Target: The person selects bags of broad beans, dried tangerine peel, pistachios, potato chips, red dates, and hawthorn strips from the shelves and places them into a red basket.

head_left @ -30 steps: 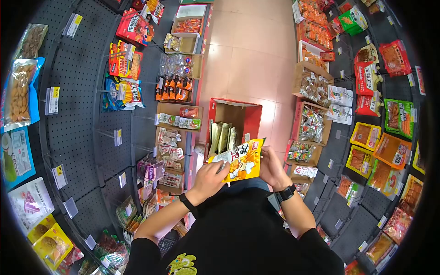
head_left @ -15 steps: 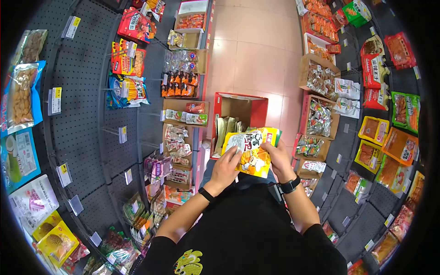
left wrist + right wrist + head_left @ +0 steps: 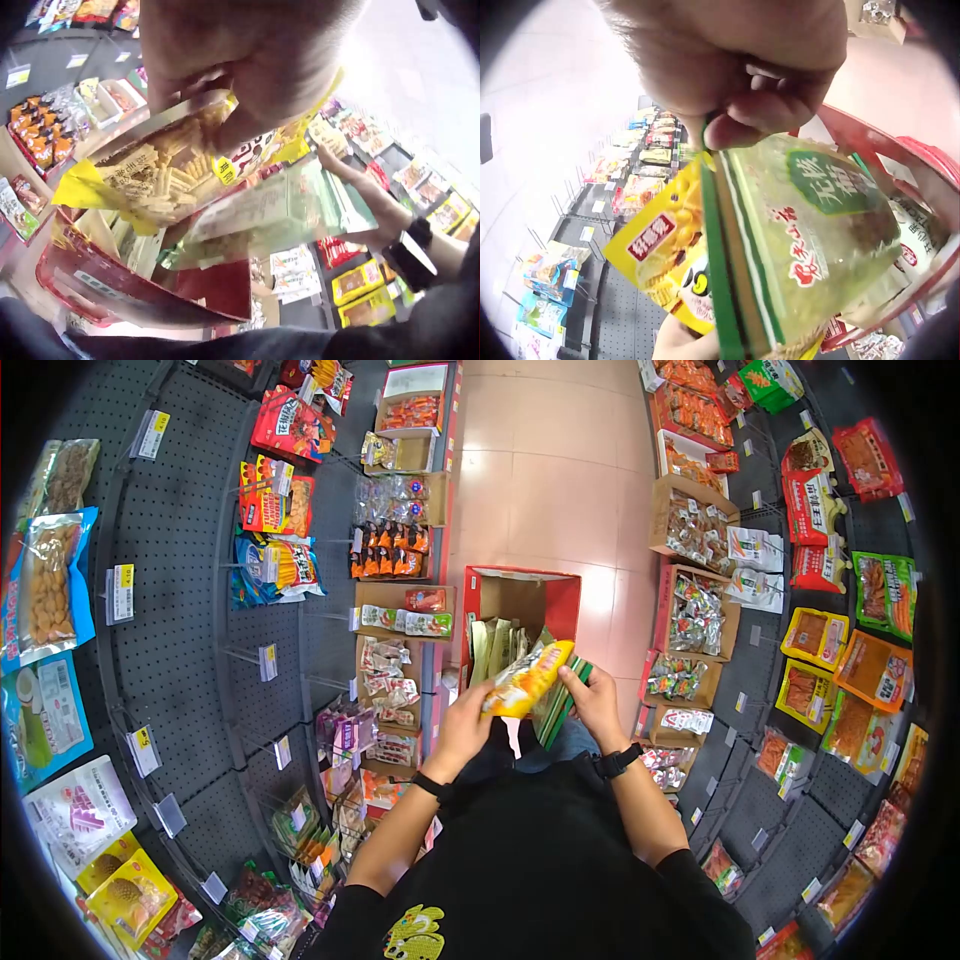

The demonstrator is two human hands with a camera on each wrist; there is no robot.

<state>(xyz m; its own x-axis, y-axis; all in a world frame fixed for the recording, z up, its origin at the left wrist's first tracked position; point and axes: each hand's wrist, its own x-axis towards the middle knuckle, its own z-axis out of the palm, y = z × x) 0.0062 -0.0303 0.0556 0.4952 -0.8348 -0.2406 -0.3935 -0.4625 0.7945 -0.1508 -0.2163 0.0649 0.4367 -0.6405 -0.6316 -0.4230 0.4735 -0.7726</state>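
Note:
My left hand grips a yellow snack bag by its near side, tilted over the front of a red cardboard box. Through the clear side of this bag, the left wrist view shows pale crinkled snack sticks. My right hand pinches the top edge of a see-through bag with green trim between thumb and fingers. This bag hangs beside the yellow one, overlapping it in the right wrist view. Inside the box several pale green bags stand upright at its left.
Dark pegboard shelving with hanging snack packs rises on the left. Low boxes of small packets line its foot. On the right are more cartons and hanging packs. A tiled aisle floor runs ahead between them.
Earlier both hands held the yellow bag with its printed front up. Now it is tilted in the left hand alone, and the right hand has let go of it and holds the green-trimmed bag.

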